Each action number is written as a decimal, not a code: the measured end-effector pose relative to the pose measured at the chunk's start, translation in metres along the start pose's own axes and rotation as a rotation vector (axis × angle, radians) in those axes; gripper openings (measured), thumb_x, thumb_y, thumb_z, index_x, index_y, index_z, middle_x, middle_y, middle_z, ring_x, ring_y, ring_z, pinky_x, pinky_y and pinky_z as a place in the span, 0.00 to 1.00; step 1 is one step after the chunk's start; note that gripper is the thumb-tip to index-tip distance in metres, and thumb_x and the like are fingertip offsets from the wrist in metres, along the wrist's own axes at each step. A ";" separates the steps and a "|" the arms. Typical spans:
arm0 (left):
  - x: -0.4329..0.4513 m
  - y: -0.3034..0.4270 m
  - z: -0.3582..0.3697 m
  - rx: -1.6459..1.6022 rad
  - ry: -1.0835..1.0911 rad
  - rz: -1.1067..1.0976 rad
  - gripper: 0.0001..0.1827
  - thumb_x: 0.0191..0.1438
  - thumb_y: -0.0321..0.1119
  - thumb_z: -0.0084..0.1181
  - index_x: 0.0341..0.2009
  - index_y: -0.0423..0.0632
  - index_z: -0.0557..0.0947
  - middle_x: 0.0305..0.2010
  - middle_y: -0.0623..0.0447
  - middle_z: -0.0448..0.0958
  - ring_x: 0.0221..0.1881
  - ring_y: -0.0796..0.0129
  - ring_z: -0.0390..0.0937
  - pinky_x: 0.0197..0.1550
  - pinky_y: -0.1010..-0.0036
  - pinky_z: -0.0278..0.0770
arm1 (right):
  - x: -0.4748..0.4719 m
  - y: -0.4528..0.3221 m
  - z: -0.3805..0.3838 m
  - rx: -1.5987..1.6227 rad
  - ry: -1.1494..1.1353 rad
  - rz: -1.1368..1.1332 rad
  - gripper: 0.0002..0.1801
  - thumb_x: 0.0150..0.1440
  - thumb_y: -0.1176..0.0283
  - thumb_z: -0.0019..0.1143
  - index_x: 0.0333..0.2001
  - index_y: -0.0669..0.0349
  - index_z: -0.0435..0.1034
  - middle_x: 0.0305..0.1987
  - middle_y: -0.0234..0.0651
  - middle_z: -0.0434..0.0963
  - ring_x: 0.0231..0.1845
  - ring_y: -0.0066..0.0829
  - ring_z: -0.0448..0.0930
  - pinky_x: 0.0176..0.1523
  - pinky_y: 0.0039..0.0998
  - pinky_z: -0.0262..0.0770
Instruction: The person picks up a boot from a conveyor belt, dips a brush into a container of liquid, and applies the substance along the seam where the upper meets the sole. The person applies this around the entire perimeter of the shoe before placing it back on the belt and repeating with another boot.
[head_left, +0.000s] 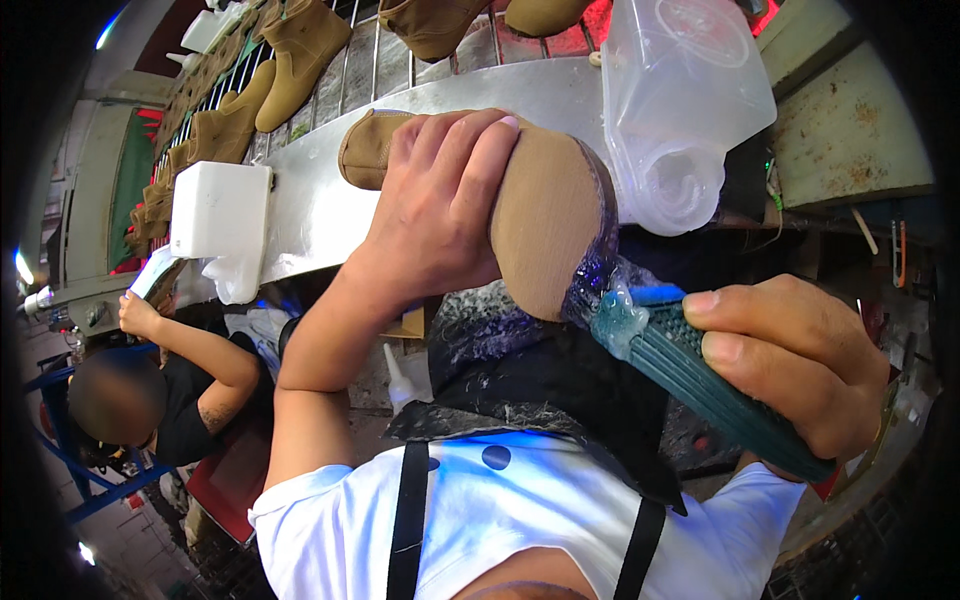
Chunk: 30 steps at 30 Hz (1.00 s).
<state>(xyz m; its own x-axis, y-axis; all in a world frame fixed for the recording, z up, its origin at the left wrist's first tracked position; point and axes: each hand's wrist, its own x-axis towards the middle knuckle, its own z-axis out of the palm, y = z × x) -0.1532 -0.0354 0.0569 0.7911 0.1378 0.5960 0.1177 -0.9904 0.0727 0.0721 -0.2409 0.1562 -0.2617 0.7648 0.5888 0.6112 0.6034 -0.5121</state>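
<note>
My left hand (442, 195) is wrapped around the middle of a tan boot (551, 217), whose broad front underside faces me. The boot's other end juts out at the left, above the metal ledge (322, 202). Between the fingers of my right hand (802, 360) is a brush with a ribbed green handle (697, 390). Clear, wet glue-like matter (621, 315) coats the brush's head. That head touches the rim of the boot's underside, where a glossy dark band runs along the edge. The bristles themselves are mostly hidden.
Beyond the ledge, several tan boots (300, 60) rest on a rack of metal bars. A translucent plastic jug (675, 112) stands at the right, and a white plastic container (221, 217) at the left. Another person (202, 390) works at the far left. A nozzle bottle (399, 382) is below.
</note>
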 end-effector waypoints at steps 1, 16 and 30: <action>0.005 0.000 -0.003 -0.015 -0.023 -0.012 0.47 0.37 0.43 0.75 0.61 0.40 0.68 0.56 0.40 0.74 0.53 0.45 0.74 0.55 0.50 0.68 | 0.004 0.003 -0.006 -0.010 -0.033 -0.024 0.15 0.58 0.71 0.66 0.45 0.68 0.75 0.42 0.54 0.82 0.30 0.38 0.84 0.28 0.29 0.81; 0.060 -0.022 -0.018 -0.091 -0.281 -0.052 0.55 0.32 0.48 0.78 0.64 0.43 0.66 0.55 0.41 0.75 0.55 0.44 0.75 0.57 0.53 0.69 | 0.035 0.009 -0.048 -0.257 -0.221 0.067 0.18 0.50 0.71 0.69 0.45 0.66 0.76 0.44 0.52 0.82 0.34 0.43 0.83 0.37 0.37 0.82; 0.046 -0.045 -0.041 -0.502 -0.430 -0.314 0.65 0.28 0.48 0.83 0.69 0.43 0.61 0.57 0.35 0.76 0.56 0.39 0.78 0.55 0.57 0.78 | 0.003 0.100 0.069 0.303 0.383 -0.008 0.20 0.51 0.81 0.67 0.49 0.77 0.77 0.50 0.61 0.82 0.47 0.52 0.85 0.52 0.41 0.82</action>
<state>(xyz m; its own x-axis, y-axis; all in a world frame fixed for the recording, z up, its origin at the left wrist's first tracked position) -0.1467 0.0152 0.1142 0.9431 0.3069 0.1277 0.1701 -0.7757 0.6077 0.0805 -0.1623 0.0637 0.0629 0.6558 0.7523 0.3503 0.6913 -0.6319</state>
